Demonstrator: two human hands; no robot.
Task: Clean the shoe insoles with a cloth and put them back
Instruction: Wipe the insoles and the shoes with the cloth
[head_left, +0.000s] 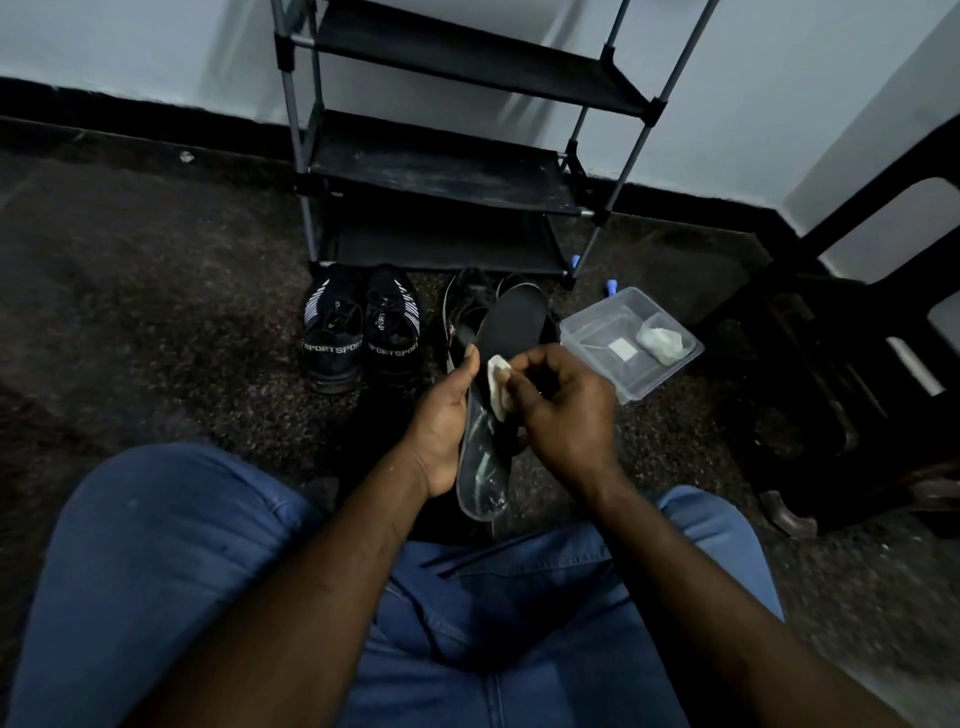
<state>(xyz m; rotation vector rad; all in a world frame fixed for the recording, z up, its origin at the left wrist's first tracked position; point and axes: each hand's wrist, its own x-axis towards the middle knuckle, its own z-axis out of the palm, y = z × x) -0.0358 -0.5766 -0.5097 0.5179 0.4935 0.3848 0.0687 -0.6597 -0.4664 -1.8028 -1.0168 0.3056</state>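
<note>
While the left hand (445, 415) grips the insole (511, 327) and the right hand (563, 410) pinches the cloth (497, 387) against it, wiping seems in hand, next needing strokes toward the toe.

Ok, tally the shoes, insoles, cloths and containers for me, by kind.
SPORT sneakers: 2
Other black shoes: 2
Insole: 1
White cloths: 2
Clear plastic container: 1
Total: 8

Cannot tell what the pale lump (664, 340) in the plastic tub (655, 384) is — too blurred — nor see the middle of the insole (511, 322) behind the right hand (563, 410) and cloth (497, 385), nor follow the rack (441, 166) above the top edge.
</note>
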